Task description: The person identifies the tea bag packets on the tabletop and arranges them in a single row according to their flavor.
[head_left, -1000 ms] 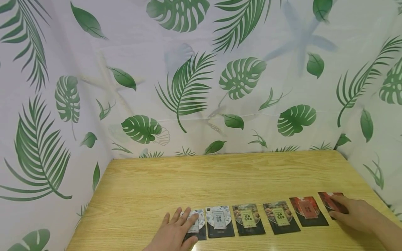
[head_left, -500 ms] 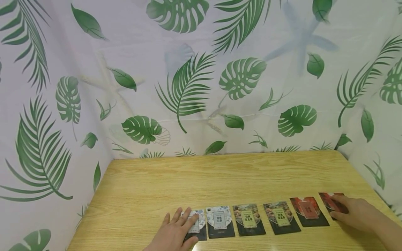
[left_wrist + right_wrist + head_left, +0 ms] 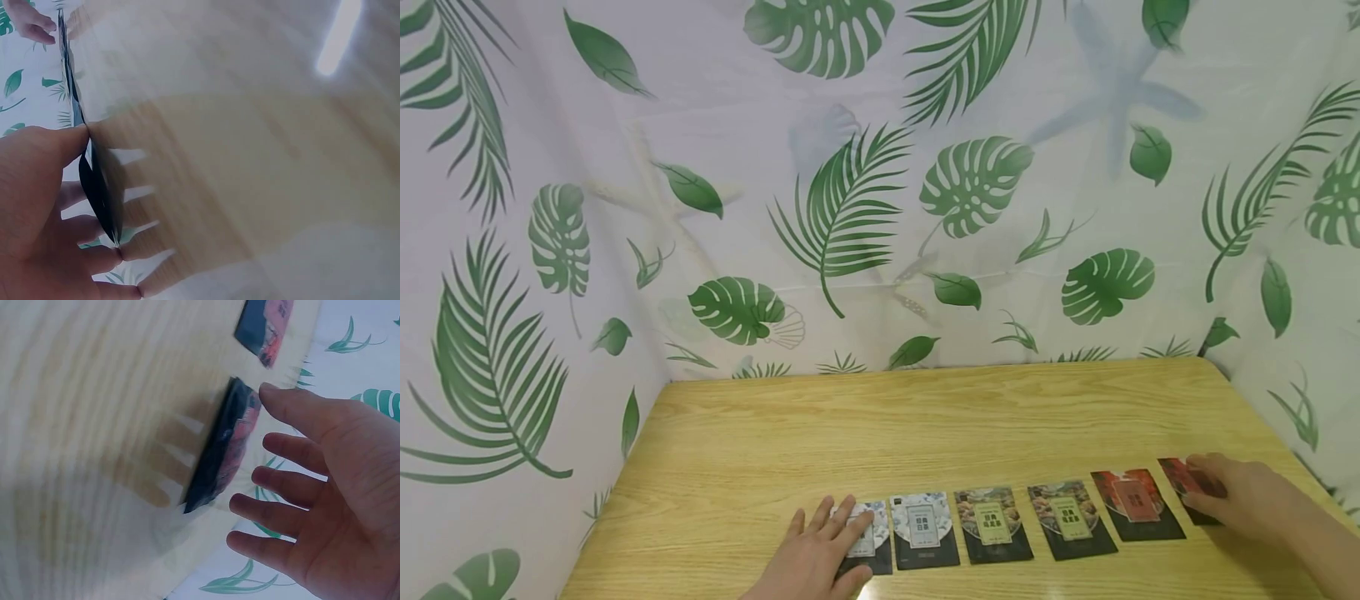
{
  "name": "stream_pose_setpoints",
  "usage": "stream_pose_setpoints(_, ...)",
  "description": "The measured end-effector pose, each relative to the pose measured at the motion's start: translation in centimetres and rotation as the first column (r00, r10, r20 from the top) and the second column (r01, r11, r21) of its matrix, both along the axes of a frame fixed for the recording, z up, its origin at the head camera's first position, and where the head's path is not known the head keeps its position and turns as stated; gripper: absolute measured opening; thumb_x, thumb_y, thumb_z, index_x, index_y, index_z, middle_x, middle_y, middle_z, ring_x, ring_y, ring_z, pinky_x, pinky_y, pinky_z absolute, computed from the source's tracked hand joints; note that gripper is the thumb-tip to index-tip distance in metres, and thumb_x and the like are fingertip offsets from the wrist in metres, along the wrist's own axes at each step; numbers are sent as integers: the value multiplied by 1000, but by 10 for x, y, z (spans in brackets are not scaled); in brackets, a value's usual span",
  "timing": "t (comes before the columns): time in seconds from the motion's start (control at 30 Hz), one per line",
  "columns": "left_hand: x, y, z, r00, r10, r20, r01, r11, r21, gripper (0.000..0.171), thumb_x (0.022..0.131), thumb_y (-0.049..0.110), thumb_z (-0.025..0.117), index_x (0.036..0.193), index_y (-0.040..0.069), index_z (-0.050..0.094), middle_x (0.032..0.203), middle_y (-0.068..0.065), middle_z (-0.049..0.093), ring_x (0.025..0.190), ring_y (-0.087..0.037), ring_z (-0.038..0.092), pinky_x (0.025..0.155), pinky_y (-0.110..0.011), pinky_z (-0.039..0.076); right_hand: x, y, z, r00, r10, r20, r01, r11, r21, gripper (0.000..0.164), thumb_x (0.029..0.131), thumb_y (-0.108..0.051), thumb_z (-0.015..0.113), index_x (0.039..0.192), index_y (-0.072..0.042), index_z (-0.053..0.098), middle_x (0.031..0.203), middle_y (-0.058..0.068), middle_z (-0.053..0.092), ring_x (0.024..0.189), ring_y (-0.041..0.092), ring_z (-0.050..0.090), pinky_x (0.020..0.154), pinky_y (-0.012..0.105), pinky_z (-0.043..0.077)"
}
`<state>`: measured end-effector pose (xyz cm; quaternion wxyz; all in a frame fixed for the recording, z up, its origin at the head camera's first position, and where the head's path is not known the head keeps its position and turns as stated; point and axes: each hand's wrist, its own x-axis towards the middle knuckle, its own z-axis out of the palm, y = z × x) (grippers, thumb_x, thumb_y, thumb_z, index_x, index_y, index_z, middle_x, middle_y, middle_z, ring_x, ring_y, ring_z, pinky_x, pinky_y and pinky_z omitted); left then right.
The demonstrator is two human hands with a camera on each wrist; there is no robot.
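Flat tea sachets lie in a slightly slanting row on the wooden table. My left hand [image 3: 812, 554] rests on the leftmost blue-white sachet [image 3: 877, 562], its fingers spread and its thumb at the near edge. Beside that lies a second blue-white sachet [image 3: 924, 531]. Two sachets with yellow-green labels follow, the left one [image 3: 994, 525] and the right one [image 3: 1071, 519]. A red sachet [image 3: 1137, 505] comes after them. At the row's right end, my right hand [image 3: 350, 481] hovers just off another red sachet [image 3: 228, 450], fingers extended and holding nothing; the hand covers part of it in the head view.
The wood-grain table [image 3: 925, 433] reaches back to a white curtain [image 3: 865, 333] printed with green leaves, which also closes off both sides. A light reflection [image 3: 340, 37] shows on the table top in the left wrist view.
My right hand has lifted slightly off the rightmost red sachet, which now shows a little more. The left hand and the row of sachets have stayed in place.
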<state>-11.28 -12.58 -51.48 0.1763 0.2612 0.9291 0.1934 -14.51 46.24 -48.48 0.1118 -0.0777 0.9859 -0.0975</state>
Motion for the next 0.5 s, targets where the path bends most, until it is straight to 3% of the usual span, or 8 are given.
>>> stream_pose_setpoints(0.1,0,-1,1,1000,0,4,0,1000,11,69,107,58,49,164,20,40,170,-21,35,154,-54,33,115,-80,29,-5,-3,4,1000,8,-17,-8,1000,-19,67,98,-35,75,131,21,56,116,39,69,98,51,72,81,60,58)
stream_pose_setpoints(0.33,-1,-2,3,1000,-8,21,8,1000,19,70,107,58,50,165,19,40,170,-23,34,153,-55,33,114,-81,30,-15,-16,16,993,45,-108,-51,997,-60,58,98,-23,75,132,20,58,111,38,71,82,31,75,71,51,59)
stream_pose_setpoints(0.4,-2,-3,5,1000,-19,25,19,1000,17,70,107,58,51,165,20,39,169,-23,34,153,-55,34,112,-81,31,-18,-21,19,992,47,-119,-54,997,-50,56,99,-24,74,132,19,58,116,43,66,84,36,75,74,55,59)
stream_pose_setpoints(0.5,-7,-4,9,999,-35,-15,35,999,13,68,108,56,51,164,21,40,168,-23,37,150,-56,38,109,-80,36,-23,-32,23,991,43,-130,-47,999,-26,56,103,-29,69,135,16,59,125,47,62,101,53,70,85,64,56)
